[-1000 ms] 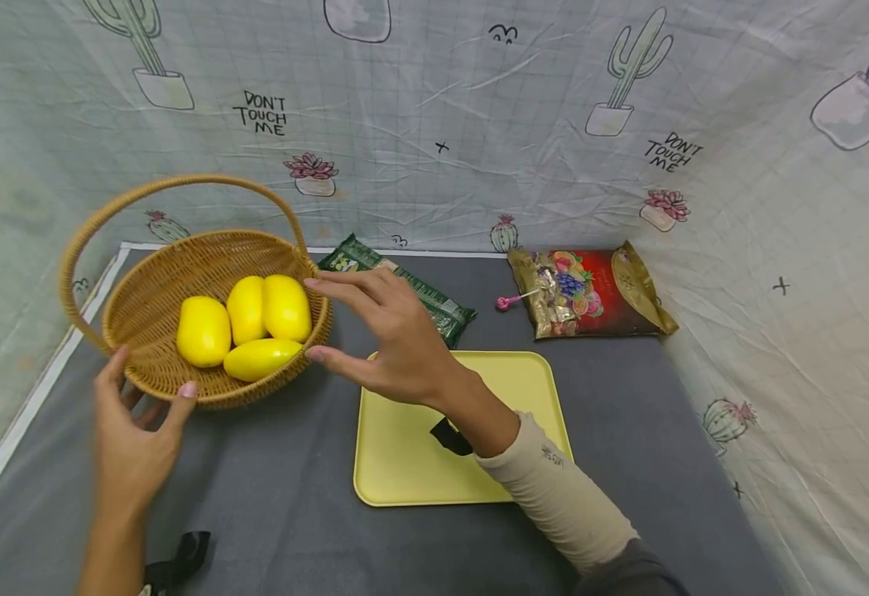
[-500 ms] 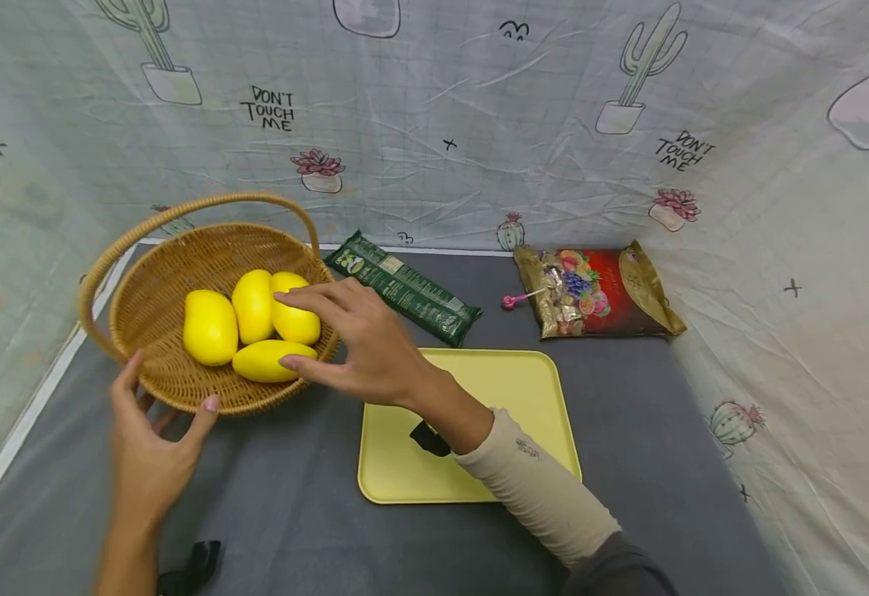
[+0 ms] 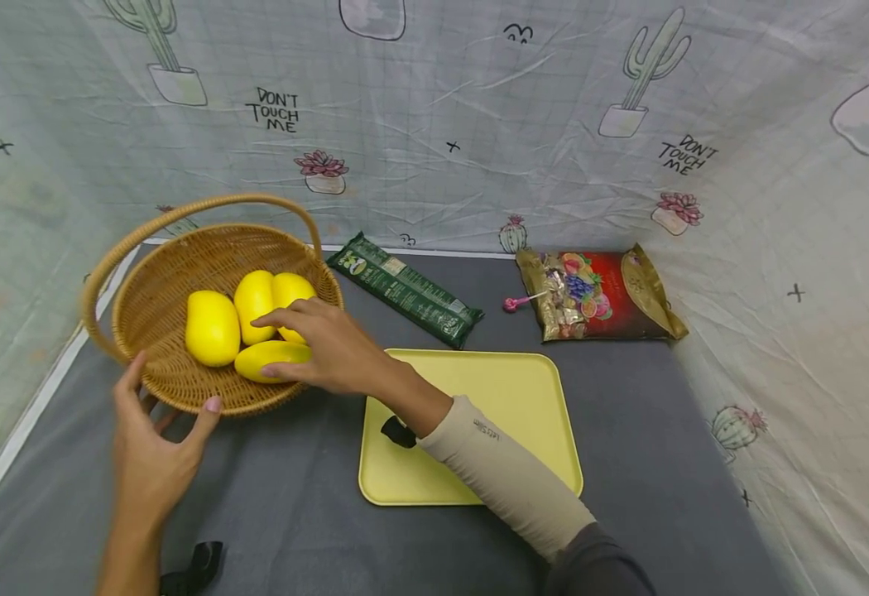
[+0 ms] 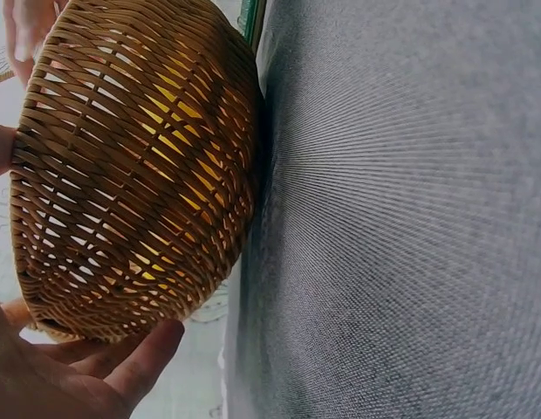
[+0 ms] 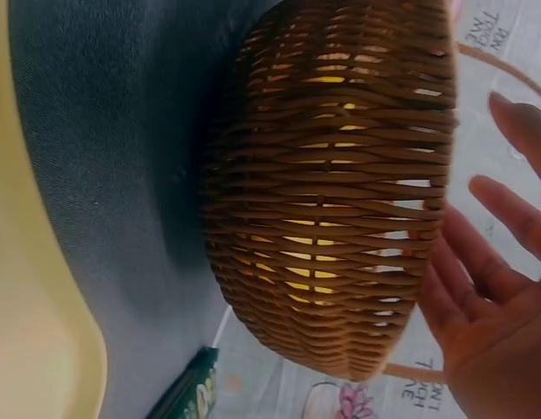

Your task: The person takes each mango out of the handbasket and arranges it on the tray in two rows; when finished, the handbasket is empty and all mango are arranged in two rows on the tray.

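At the left of the tabletop point(image 3: 293, 505), a wicker basket point(image 3: 159, 290) is gripped at its near rim by the left hand point(image 3: 153, 455), fingers curled round the edge. Four yellow fruits point(image 3: 213, 329) are grouped inside. The right hand point(image 3: 333, 348) is held over the basket's right side, fingers parted, nothing grasped; whether fruit is touched cannot be told. A yellow tray point(image 3: 524, 393) is partly covered by the right sleeve point(image 3: 509, 473).

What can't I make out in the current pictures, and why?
Head: the right hand covers part of the front yellow fruit.
Head: fine print on the green packet, too small.
Left wrist: what the basket holds, mostly hidden by its weave.
Right wrist: part of the yellow tray, past the left edge.
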The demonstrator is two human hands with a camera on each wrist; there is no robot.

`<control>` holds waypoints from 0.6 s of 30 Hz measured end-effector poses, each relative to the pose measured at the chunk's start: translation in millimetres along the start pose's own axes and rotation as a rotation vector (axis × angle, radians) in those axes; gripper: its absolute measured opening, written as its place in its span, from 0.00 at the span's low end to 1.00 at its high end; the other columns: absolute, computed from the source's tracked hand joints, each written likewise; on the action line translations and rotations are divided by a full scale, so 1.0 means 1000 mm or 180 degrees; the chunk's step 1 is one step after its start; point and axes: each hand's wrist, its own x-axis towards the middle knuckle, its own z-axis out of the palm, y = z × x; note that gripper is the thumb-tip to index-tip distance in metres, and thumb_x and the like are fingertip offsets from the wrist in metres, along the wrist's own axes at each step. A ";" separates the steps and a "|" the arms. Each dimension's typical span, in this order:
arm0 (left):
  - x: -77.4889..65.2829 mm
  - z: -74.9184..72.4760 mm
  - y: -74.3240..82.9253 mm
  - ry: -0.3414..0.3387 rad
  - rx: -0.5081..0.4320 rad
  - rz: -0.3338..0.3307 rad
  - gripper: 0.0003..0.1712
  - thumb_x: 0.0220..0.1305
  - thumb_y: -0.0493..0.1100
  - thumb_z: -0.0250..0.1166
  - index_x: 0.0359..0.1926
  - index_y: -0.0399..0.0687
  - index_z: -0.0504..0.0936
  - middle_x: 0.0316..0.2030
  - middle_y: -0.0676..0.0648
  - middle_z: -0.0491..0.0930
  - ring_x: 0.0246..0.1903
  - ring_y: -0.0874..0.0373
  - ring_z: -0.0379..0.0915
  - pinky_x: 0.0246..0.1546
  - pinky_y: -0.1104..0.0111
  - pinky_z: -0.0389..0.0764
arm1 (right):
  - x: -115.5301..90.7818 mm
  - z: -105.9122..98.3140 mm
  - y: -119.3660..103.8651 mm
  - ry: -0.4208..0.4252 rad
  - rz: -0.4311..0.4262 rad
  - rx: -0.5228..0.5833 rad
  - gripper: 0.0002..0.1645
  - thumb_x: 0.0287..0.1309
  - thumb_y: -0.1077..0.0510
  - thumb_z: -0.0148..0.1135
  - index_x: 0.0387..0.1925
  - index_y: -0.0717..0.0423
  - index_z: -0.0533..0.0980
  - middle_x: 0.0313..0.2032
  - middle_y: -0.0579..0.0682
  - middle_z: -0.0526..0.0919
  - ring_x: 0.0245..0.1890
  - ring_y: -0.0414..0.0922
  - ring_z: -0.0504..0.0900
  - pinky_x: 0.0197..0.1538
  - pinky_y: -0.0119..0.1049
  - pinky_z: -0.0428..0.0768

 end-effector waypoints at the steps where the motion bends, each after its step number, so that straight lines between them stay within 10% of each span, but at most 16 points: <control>1: 0.000 0.000 0.000 0.0000 0.0010 0.0004 0.58 0.65 0.43 0.74 0.85 0.69 0.47 0.83 0.53 0.52 0.78 0.39 0.60 0.71 0.64 0.71 | 0.004 0.001 0.001 -0.0078 0.0020 0.0010 0.35 0.68 0.39 0.70 0.73 0.43 0.76 0.67 0.42 0.82 0.67 0.41 0.77 0.68 0.36 0.75; 18: -0.002 0.001 -0.001 -0.0009 0.0090 0.0008 0.60 0.64 0.43 0.75 0.85 0.71 0.46 0.84 0.54 0.50 0.78 0.37 0.61 0.70 0.56 0.72 | 0.047 0.017 -0.002 -0.0965 0.0501 -0.0479 0.37 0.65 0.40 0.73 0.72 0.41 0.76 0.68 0.40 0.81 0.63 0.36 0.79 0.59 0.30 0.78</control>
